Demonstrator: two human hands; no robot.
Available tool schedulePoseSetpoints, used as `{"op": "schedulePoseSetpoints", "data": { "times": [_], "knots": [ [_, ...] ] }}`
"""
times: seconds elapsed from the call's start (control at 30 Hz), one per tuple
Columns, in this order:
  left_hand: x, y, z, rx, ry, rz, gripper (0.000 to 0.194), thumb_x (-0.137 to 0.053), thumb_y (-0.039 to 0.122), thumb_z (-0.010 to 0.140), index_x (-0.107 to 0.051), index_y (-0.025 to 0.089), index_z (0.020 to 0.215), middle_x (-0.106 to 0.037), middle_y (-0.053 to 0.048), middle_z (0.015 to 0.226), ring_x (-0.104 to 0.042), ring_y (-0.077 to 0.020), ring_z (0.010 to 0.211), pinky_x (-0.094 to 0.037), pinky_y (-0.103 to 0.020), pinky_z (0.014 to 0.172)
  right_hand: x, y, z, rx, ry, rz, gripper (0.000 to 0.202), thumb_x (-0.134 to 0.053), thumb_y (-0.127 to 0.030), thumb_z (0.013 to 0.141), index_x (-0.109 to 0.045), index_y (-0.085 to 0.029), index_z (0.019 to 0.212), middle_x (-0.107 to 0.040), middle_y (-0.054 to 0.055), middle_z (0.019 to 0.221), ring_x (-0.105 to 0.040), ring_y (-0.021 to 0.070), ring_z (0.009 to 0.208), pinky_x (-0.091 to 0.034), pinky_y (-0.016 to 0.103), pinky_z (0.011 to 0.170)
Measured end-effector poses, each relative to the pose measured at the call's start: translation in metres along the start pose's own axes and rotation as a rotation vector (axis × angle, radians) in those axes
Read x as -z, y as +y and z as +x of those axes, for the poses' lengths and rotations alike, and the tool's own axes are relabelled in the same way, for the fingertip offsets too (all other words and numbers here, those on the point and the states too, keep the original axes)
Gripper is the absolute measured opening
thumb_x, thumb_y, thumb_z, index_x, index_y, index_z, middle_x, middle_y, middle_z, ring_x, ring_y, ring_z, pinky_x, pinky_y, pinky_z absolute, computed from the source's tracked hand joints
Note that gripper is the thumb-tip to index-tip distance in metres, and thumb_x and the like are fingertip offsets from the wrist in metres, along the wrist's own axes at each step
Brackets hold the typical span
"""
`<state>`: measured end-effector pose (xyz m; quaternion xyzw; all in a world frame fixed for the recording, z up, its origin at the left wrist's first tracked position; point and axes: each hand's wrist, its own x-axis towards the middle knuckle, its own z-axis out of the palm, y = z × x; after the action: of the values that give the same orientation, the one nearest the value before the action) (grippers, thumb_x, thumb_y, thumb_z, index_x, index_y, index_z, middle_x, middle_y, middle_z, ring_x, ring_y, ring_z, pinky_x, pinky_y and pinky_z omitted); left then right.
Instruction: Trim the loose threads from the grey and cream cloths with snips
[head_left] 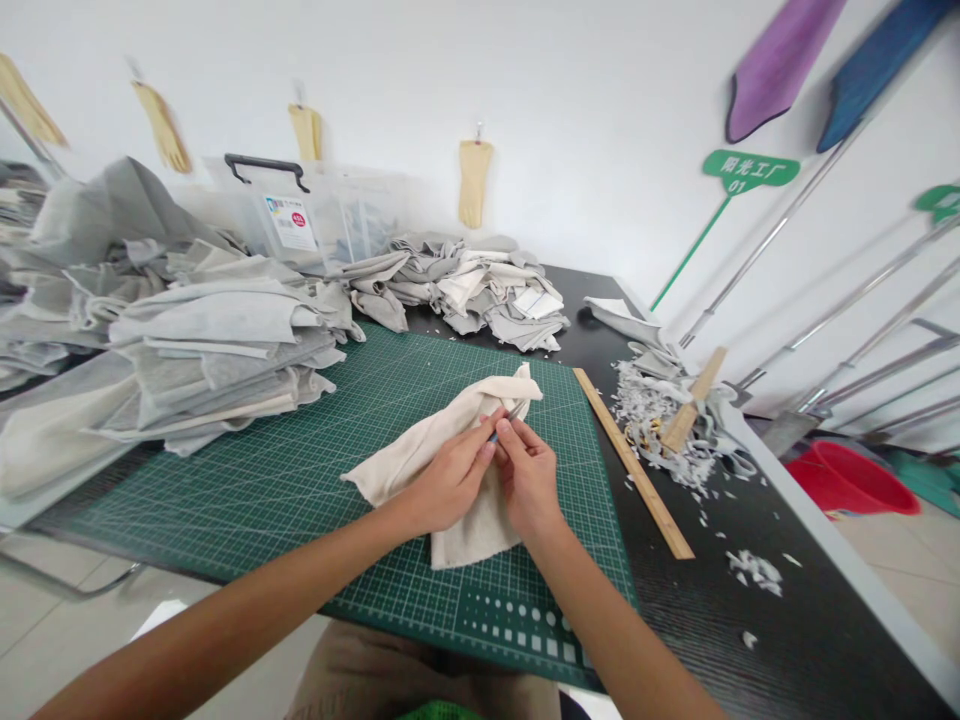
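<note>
A cream cloth piece point(469, 530) lies folded on the green cutting mat point(300, 480), one flap running up to the right. Above it my left hand point(456, 475) and my right hand point(529, 475) meet, fingertips pinched together. Between them shows a small tool point(516, 410) with a slim metal tip and a bit of blue; its exact kind is hard to make out. Both hands are closed at this tool, and my fingers cover most of it. The metal tip points up and right, over the cloth's flap.
Stacked grey cloth pieces point(217, 350) fill the left, with another heap point(480, 290) behind the mat. Beside the mat's right edge lies a wooden ruler point(634, 465). Further right are cloth scraps point(660, 420) and a short wooden strip point(694, 400). A clear box point(262, 215) stands behind.
</note>
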<state>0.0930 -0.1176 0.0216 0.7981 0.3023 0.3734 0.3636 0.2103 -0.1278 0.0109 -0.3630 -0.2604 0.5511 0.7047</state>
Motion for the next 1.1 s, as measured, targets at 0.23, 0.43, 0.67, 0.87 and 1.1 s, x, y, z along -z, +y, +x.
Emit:
{"op": "schedulePoseSetpoints", "data": {
  "times": [0.23,0.43,0.67,0.87,1.1],
  "knots": [
    [0.0013,0.0005,0.0006,-0.044,-0.009,0.041,0.047,-0.03,0.028,0.1,-0.029,0.019,0.146,-0.032,-0.006,0.151,-0.032,-0.0189,0.137,-0.026,-0.04,0.116,0.0011,-0.0003,0.0004,-0.001,0.012,0.0,0.031,-0.078,-0.026,0.069,-0.07,-0.015,0.097,-0.076,0.007,0.091,-0.07,0.0198,0.085,-0.055,0.033,0.083],
    [0.0015,0.0015,0.0003,-0.054,-0.008,0.037,0.046,-0.03,0.028,0.1,-0.03,0.021,0.146,-0.033,-0.005,0.15,-0.032,-0.019,0.137,-0.026,-0.041,0.116,0.0,-0.0014,-0.0007,0.009,0.008,-0.007,0.031,-0.077,-0.026,0.069,-0.071,-0.016,0.097,-0.076,0.007,0.091,-0.07,0.0207,0.085,-0.056,0.034,0.081],
    [0.0027,0.0021,0.0001,-0.052,-0.001,0.046,0.046,-0.029,0.028,0.1,-0.029,0.022,0.146,-0.033,-0.005,0.15,-0.032,-0.0189,0.137,-0.027,-0.042,0.115,0.0001,-0.0014,-0.0002,0.02,0.0,-0.012,0.031,-0.078,-0.027,0.068,-0.071,-0.017,0.096,-0.076,0.007,0.092,-0.07,0.0205,0.085,-0.056,0.034,0.082],
    [0.0026,0.0017,0.0003,-0.047,0.001,0.056,0.047,-0.03,0.028,0.1,-0.03,0.02,0.146,-0.034,-0.005,0.15,-0.032,-0.0187,0.137,-0.026,-0.04,0.116,-0.0004,-0.002,-0.0009,0.011,-0.011,0.0,0.029,-0.078,-0.027,0.068,-0.071,-0.017,0.094,-0.076,0.007,0.09,-0.071,0.0202,0.085,-0.056,0.033,0.081],
    [0.0011,0.001,-0.0001,-0.057,0.012,0.05,0.046,-0.029,0.029,0.1,-0.03,0.021,0.145,-0.034,-0.005,0.15,-0.032,-0.02,0.137,-0.026,-0.044,0.115,-0.0016,-0.0021,-0.0007,0.005,0.024,-0.01,0.031,-0.079,-0.026,0.066,-0.071,-0.016,0.095,-0.076,0.007,0.092,-0.071,0.0205,0.085,-0.056,0.032,0.08]
  ]
}}
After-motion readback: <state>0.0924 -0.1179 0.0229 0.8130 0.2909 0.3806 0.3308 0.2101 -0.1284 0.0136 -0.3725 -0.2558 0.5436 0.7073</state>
